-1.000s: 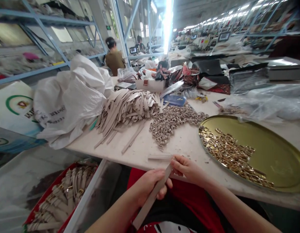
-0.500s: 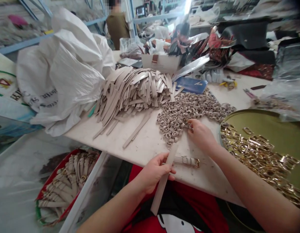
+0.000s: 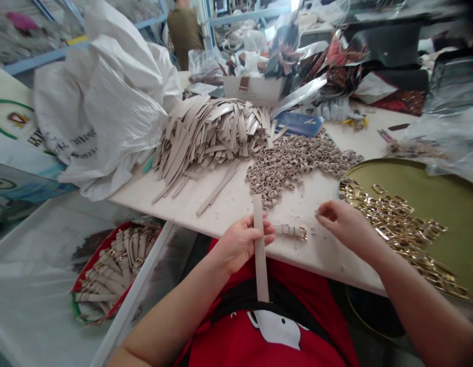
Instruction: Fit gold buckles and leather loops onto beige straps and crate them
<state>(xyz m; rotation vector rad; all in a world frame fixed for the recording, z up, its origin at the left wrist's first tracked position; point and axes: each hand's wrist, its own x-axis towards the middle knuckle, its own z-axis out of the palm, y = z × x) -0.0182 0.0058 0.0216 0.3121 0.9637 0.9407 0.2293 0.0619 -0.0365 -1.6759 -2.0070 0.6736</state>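
Observation:
A flat beige leather strap (image 3: 261,270) stands nearly upright in my left hand (image 3: 244,242), gripped between thumb and fingers above my lap. Behind those fingers, a strap with a gold buckle (image 3: 292,231) lies at the table's front edge. My right hand (image 3: 338,219) hovers over the table with thumb and fingertips pinched together; whatever they hold is too small to make out. Just beyond, a heap of small beige strap loops (image 3: 280,171) covers the table. Gold buckles (image 3: 397,219) lie in a round olive tray (image 3: 446,188) to the right of that hand.
A large pile of loose beige straps (image 3: 217,130) lies at the back left, beside a white sack (image 3: 109,92). Below the table on the left, a red-rimmed basket (image 3: 86,275) holds buckled straps. Scraps and a white box (image 3: 255,87) stand behind; another person (image 3: 185,35) is farther back.
My right hand has moved from the loop heap toward me and to the right, near the tray. The strap in my left hand has swung more upright. The view has tilted slightly down.

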